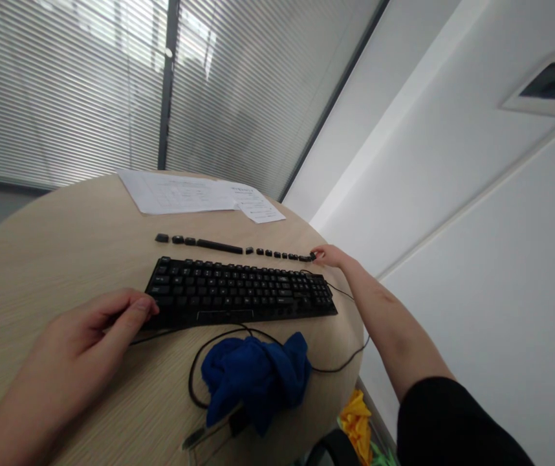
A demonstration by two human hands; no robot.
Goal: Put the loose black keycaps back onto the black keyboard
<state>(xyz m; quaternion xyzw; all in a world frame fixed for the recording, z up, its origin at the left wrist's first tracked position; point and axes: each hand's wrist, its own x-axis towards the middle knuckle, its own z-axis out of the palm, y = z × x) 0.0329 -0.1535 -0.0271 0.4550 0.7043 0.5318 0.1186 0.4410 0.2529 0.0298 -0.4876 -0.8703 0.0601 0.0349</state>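
Note:
A black keyboard [239,291] lies across the round wooden table, with bare dark gaps along its near edge. My left hand [112,323] is closed at the keyboard's near left corner, thumb and fingers pinched on its edge. Beyond the keyboard runs a row of loose black keycaps, including a long space bar [219,246]. At the right end of that row, my right hand [325,255] pinches a small black keycap [313,256].
A blue cloth [255,375] and a looped black cable [193,378] lie in front of the keyboard. Printed papers [185,194] rest at the table's far edge. White wall stands at the right; a yellow bag [356,424] is below the table edge.

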